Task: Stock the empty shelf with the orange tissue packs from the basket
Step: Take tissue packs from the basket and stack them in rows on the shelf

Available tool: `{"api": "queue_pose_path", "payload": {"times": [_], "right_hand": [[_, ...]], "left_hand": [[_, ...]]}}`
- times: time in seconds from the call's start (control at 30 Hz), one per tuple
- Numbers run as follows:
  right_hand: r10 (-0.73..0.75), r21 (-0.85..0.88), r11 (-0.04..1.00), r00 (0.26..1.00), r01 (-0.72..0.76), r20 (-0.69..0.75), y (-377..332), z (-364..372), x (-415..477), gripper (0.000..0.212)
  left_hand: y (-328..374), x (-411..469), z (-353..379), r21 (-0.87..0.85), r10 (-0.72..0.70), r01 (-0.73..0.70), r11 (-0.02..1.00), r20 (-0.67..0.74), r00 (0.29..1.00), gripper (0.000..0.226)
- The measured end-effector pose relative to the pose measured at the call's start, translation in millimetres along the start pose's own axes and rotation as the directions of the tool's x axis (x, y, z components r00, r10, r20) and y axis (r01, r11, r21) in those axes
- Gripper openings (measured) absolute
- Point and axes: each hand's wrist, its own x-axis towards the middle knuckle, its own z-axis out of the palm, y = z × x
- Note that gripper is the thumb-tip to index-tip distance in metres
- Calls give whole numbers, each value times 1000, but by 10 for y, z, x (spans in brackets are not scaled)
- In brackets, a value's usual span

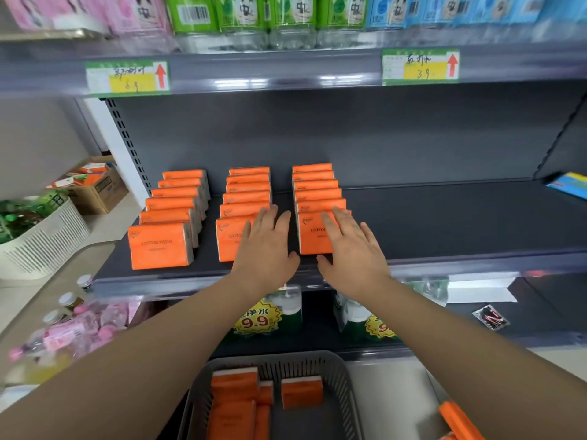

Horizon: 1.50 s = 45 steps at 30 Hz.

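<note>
Three rows of orange tissue packs stand upright on the dark grey shelf [444, 223]: a left row [160, 247], a middle row [244, 198] and a right row [317, 193]. My left hand [265, 249] lies flat with straight fingers against the front pack of the middle row. My right hand [352, 246] rests the same way on the front pack of the right row [309, 236]. Below, the grey basket [344, 385] holds several more orange packs [301, 392].
The shelf's right half is bare, with a blue pack [568, 184] at its far right end. A white basket of green bottles [41, 242] and a cardboard box [98, 185] stand at the left. Bottles fill the shelves above and below. An orange pack [460, 420] lies at the bottom right.
</note>
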Motion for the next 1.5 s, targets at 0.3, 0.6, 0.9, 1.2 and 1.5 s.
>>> {"api": "queue_pose_path", "payload": {"times": [0.3,0.6,0.9,1.2,1.5], "right_hand": [[-21,-26,999,995,24,94,-162,106,-495,76],[-48,-40,998,978,58,204,-378,448,-1063,77],[-35,-31,998,949,47,314,-471,908,-1470,77],[-5,-11,1000,904,10,428,-457,1367,-1714,75],[45,-20,999,846,-41,532,-377,1860,-1840,71]], "left_hand": [[-63,-639,84,145,-53,41,989,75,996,78],[-177,-1271,336,178,-76,53,983,126,989,78],[-329,-1805,760,136,-106,82,987,178,978,77],[-511,-2293,1364,102,-174,148,984,315,933,63],[-794,-2525,1827,74,-225,214,974,432,873,61]]}}
